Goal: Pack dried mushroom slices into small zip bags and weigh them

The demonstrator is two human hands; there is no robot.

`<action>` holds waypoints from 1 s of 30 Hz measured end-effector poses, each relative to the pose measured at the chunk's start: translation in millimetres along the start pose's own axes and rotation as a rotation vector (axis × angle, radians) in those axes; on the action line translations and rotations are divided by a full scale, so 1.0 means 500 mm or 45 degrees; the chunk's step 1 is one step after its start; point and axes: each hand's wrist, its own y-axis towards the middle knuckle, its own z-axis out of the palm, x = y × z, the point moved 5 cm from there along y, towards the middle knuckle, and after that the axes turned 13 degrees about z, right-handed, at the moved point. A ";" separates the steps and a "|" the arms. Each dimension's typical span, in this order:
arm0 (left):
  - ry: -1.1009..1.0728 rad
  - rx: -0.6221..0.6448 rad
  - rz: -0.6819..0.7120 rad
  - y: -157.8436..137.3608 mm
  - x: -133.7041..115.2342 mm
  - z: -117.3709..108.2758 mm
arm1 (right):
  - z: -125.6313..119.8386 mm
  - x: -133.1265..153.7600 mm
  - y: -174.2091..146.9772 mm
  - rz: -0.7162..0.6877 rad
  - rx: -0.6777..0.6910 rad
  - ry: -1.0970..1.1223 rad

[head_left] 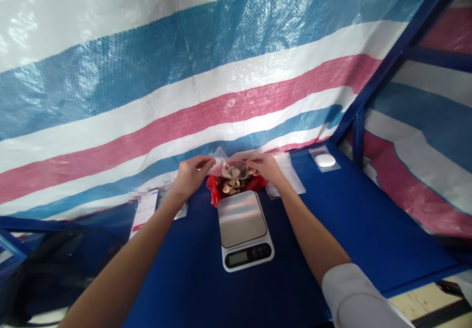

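A clear plastic bag [220,157] with some brownish dried pieces in it is stretched between my two hands. My left hand [190,173] pinches its left side, and my right hand [267,166] grips the right side. Beneath the bag lies an open red plastic bag [213,189] full of brown and tan dried pieces [233,187], whose exact kind I cannot tell. Just in front of it sits a white kitchen scale [243,220] with a bare steel plate. The scale's small display [238,258] shows no number I can read.
Flat clear bags [289,173] lie right of the red bag, and more plastic [181,212] lies on the left. A phone [144,213] rests near my left forearm. A white rounded object [325,160] sits on a bag at the far right. Striped sheeting [221,106] backs the blue table [354,220].
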 end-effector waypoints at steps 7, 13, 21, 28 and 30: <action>-0.011 -0.052 0.007 0.004 -0.008 -0.004 | -0.009 -0.020 0.012 0.024 -0.050 -0.065; -0.039 -0.036 0.034 0.012 -0.017 0.002 | -0.002 -0.014 -0.003 0.188 0.040 0.154; -0.092 -0.057 0.032 0.026 -0.034 -0.004 | -0.011 -0.013 0.003 0.124 0.016 0.225; -0.105 -0.053 -0.013 0.008 -0.013 0.003 | -0.013 -0.012 0.004 -0.019 -0.066 0.069; -0.077 -0.038 -0.041 0.000 -0.003 0.000 | -0.004 -0.007 -0.001 -0.036 -0.064 -0.017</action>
